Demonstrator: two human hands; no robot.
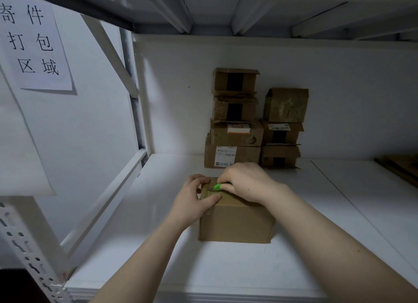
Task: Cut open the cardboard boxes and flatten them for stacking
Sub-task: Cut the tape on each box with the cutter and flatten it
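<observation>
A green cutter (218, 186) is held against the top of a cardboard box (235, 221) on a white shelf (158, 246).
The box's top left corner is gripped by the left hand (192, 198); the cutter is clasped in the curled right hand (245, 181). Two stacks of boxes (234, 126) are set against the wall (339, 87) just behind.

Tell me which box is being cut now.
The front box: the left hand holds its top and the right hand presses a green cutter there. The stacked boxes behind are untouched.
</observation>
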